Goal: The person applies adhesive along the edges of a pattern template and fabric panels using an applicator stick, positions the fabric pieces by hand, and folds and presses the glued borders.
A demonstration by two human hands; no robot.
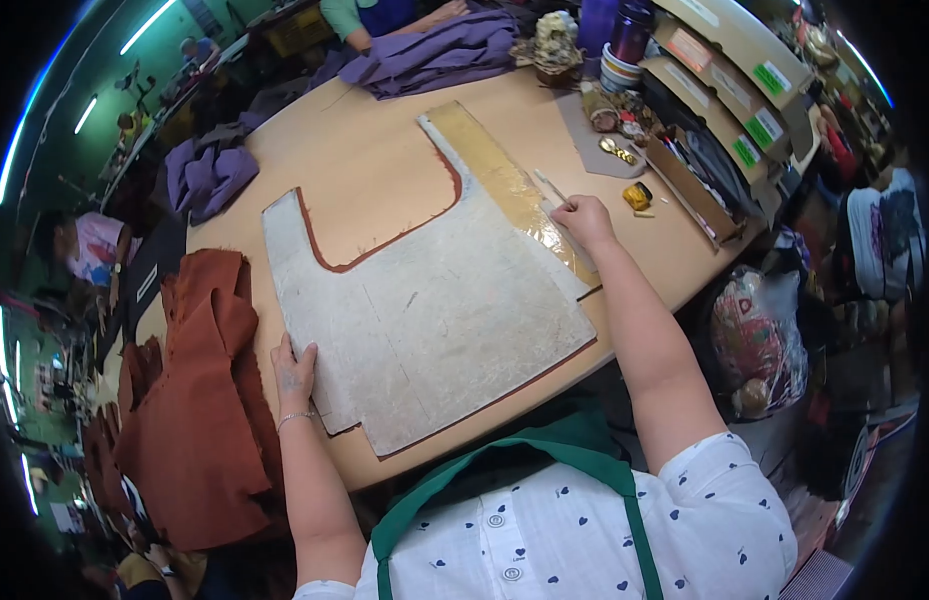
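A large grey-white garment pattern template (455, 310) lies flat on the table, with a deep U-shaped cutout on its far side. Rust-brown fabric (320, 250) peeks out along its edges, frayed in the cutout. My left hand (295, 372) rests at the template's left edge, thumb on it and fingers apart. Past the template's right side, my right hand (583, 222) is closed around a slim pale pencil (550, 184), its upper end pointing up and left. A shiny yellowish taped strip (495, 165) runs along the template's right part, beside that hand.
Rust-brown fabric pieces (200, 400) hang over the table's left edge. Purple cloth (435, 55) lies at the far side, near another person's arm (360, 38). File boxes (725, 75), a cardboard tray (690, 190), a gold watch (617, 150) and a yellow object (638, 195) are at right.
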